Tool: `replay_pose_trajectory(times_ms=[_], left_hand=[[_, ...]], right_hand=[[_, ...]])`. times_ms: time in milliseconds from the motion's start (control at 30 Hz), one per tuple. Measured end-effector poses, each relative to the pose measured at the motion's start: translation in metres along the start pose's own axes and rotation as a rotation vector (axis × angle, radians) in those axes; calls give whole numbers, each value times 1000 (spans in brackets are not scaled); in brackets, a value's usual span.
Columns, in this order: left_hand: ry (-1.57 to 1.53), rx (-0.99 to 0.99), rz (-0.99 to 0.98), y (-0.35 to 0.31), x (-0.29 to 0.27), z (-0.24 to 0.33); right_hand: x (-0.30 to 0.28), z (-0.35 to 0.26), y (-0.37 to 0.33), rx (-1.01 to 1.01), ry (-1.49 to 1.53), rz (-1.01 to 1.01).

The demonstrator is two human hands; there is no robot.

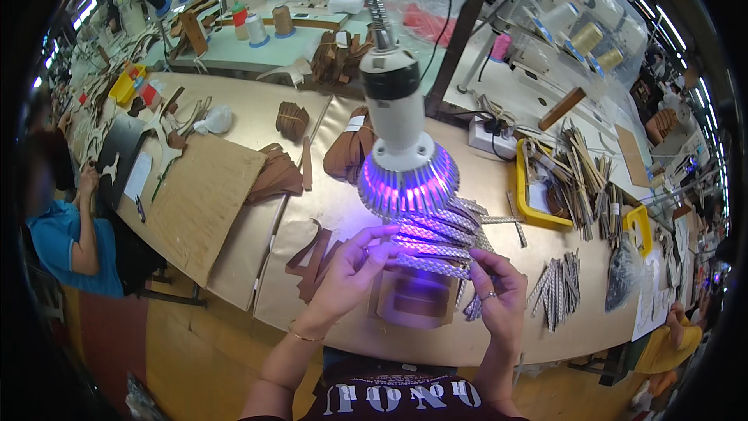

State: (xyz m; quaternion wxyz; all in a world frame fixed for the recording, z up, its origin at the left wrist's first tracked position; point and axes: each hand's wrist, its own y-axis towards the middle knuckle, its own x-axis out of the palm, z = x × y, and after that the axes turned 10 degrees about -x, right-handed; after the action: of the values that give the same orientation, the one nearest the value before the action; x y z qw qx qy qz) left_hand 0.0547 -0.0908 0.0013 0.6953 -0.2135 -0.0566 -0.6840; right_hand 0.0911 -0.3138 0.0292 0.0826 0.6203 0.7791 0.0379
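A silver-grey braided strap stretches crosswise in front of me under a purple-glowing lamp. My left hand is closed on its left end, thumb and forefinger together. At the other end, my right hand pinches the strap between thumb and fingers; a ring shows on that hand. Several similar braided straps lie side by side just beyond, partly hidden by the lamp head. Below the held strap sits a tan block with a darker brown patch, lit purple.
Brown strips lie left of my left hand, with brown bundles farther back. More braided straps rest at right, near a yellow tray. The lamp's flexible neck hangs overhead. A person in blue works at left.
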Motion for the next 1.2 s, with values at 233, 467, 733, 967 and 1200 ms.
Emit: replay_pose_trajectory(times_ms=[233,467,733,967,1200], left_hand=[[-132,-19,15,5,-11,-21],[-204,-73,32,-5,15,-25],[267,54,481,-13,10,-64],[462,184,541,-12,20,-86],[-59,-70,306,-14,11,-81]], right_hand=[[7,4,14,54,-154,18],[20,-29,8,-446,-1356,-337],[29,-26,9,-104,-824,-301],[34,-6,8,-21,-620,-341],[41,13,6,5,-551,-252]])
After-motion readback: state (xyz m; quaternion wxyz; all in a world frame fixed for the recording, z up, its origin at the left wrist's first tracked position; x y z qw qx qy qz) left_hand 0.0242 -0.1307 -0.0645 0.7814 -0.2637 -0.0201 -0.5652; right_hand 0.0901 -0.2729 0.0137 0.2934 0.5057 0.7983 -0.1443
